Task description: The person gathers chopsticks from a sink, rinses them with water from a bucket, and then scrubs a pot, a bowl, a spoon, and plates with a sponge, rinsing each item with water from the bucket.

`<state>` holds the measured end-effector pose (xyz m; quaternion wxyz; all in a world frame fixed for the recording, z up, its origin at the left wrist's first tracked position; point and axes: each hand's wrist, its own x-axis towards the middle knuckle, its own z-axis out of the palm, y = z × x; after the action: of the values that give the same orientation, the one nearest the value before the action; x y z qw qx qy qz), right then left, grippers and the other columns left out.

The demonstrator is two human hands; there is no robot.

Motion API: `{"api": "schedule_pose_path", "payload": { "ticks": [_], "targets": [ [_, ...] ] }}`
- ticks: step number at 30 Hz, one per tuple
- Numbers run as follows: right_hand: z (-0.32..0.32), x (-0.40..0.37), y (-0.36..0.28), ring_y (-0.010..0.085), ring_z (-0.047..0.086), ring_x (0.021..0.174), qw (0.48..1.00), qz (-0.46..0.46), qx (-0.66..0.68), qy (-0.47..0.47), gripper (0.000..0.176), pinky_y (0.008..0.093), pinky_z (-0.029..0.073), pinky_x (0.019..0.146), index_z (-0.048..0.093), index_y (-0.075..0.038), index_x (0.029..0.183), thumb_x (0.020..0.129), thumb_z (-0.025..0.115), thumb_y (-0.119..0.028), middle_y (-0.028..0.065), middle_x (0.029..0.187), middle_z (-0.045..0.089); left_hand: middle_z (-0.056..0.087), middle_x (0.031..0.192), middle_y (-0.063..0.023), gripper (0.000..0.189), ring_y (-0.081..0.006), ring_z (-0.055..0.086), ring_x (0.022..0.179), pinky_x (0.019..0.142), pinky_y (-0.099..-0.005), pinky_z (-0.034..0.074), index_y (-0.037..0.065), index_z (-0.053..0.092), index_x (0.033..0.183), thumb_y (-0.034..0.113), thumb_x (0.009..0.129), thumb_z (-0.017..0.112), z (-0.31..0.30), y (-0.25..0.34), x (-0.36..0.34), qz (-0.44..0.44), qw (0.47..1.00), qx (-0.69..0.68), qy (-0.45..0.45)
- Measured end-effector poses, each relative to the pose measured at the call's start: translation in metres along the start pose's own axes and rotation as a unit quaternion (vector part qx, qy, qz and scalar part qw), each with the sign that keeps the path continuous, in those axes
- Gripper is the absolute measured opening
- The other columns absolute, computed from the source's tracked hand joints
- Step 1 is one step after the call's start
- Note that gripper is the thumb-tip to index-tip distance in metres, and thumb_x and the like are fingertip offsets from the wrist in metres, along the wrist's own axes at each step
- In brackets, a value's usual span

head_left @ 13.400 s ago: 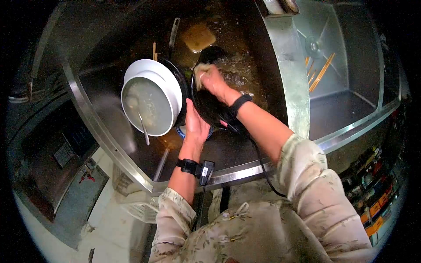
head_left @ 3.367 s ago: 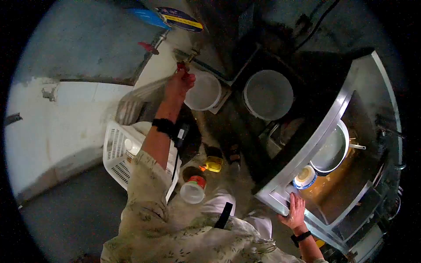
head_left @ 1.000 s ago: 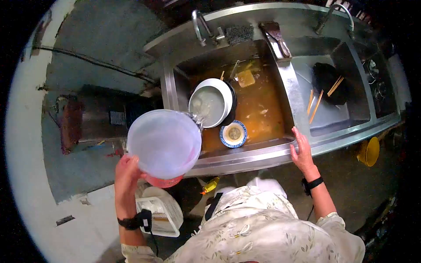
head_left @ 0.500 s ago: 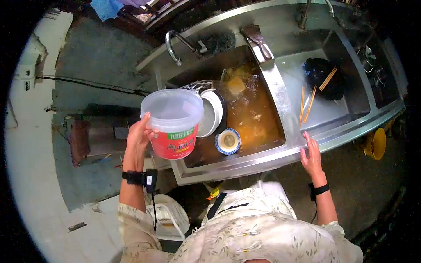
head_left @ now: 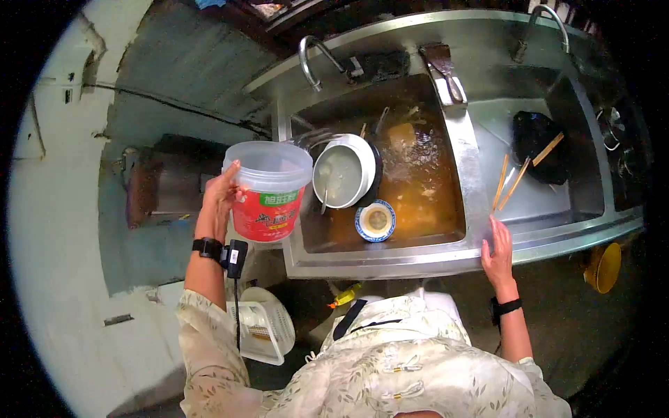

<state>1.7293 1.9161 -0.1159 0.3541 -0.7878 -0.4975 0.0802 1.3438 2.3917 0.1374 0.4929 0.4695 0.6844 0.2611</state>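
My left hand (head_left: 221,189) grips the side of a clear plastic bucket (head_left: 268,184) with a red and green label, held upright at the left end of the sink. Right of it in the left basin, a white bowl (head_left: 357,155) holds cloudy liquid and a spoon. A blue-and-white bowl (head_left: 375,220) sits in brown water near the front wall. My right hand (head_left: 497,252) lies at the front rim of the sink, fingers stretched out and holding nothing. Its fingertips are just below chopsticks (head_left: 514,184) in the right basin.
A black bundle (head_left: 540,148) lies in the right basin (head_left: 488,125). On the divider rests a scraper (head_left: 443,70). Faucets (head_left: 311,66) rise at the back. Below, a white basket (head_left: 282,327) stands by my left arm, and a yellow bucket (head_left: 603,268) is at the right.
The view has shifted, so the sink sits further right. More of the white bowl's inside shows beside the bucket. My left hand still holds the bucket; my right hand stays at the front rim.
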Motion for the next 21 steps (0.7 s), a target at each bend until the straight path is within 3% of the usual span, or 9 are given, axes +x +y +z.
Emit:
{"api": "schedule_pose_path", "payload": {
  "ticks": [6,7,10,15,20,21],
  "targets": [
    [0.025,0.024,0.006,0.0367,0.035,0.135,0.997,-0.008,-0.081,0.015,0.065,0.0471,0.028,0.11,0.035,-0.002,0.144,0.084,0.06,-0.009,0.0188,0.146,0.038,0.055,0.062,-0.0085,0.044,-0.0187,0.058,0.047,0.035,-0.0238,0.04,-0.003,0.06,0.083,0.032,0.074,0.084,-0.008,-0.031,-0.01,-0.003,0.997,-0.044,0.061],
    [0.03,0.026,0.01,0.0369,0.032,0.136,0.995,0.002,-0.103,0.01,0.065,0.0476,0.027,0.11,0.034,-0.002,0.144,0.084,0.059,-0.012,0.0196,0.147,0.035,0.056,0.063,-0.0089,0.044,-0.0187,0.059,0.047,0.035,-0.0245,0.041,-0.004,0.061,0.085,0.032,0.074,0.084,-0.013,-0.04,-0.005,0.012,0.998,-0.055,0.02],
    [0.036,0.035,0.015,0.0373,0.032,0.136,0.991,0.007,-0.134,-0.012,0.065,0.049,0.027,0.109,0.034,-0.002,0.144,0.086,0.059,-0.017,0.0214,0.147,0.035,0.056,0.063,-0.0089,0.046,-0.0185,0.06,0.047,0.034,-0.0246,0.041,-0.005,0.061,0.086,0.033,0.075,0.084,-0.022,-0.056,0.014,-0.04,0.998,-0.047,0.025],
    [0.043,0.034,0.021,0.0362,0.035,0.134,0.976,0.018,-0.213,-0.046,0.064,0.0488,0.028,0.107,0.035,-0.003,0.144,0.088,0.057,-0.024,0.0212,0.146,0.037,0.06,0.065,-0.0104,0.048,-0.0169,0.06,0.046,0.033,-0.0229,0.042,-0.006,0.061,0.089,0.034,0.076,0.082,-0.011,-0.05,-0.021,-0.072,0.995,-0.017,0.064],
    [0.047,0.041,0.017,0.0328,0.041,0.13,0.972,0.038,-0.219,-0.077,0.061,0.047,0.031,0.105,0.041,-0.004,0.141,0.088,0.058,-0.028,0.0202,0.14,0.045,0.06,0.063,-0.0098,0.046,-0.0144,0.057,0.044,0.033,-0.0229,0.041,-0.005,0.061,0.088,0.035,0.077,0.081,0.003,-0.037,-0.042,-0.075,0.996,0.038,-0.021],
    [0.048,0.044,0.017,0.032,0.043,0.128,0.972,0.053,-0.217,-0.078,0.059,0.0463,0.032,0.104,0.043,-0.005,0.139,0.088,0.057,-0.029,0.0196,0.138,0.047,0.06,0.062,-0.0103,0.044,-0.014,0.056,0.043,0.033,-0.0232,0.041,-0.004,0.06,0.085,0.035,0.078,0.08,0.005,-0.039,-0.039,-0.074,0.996,0.058,-0.004]
  ]
}}
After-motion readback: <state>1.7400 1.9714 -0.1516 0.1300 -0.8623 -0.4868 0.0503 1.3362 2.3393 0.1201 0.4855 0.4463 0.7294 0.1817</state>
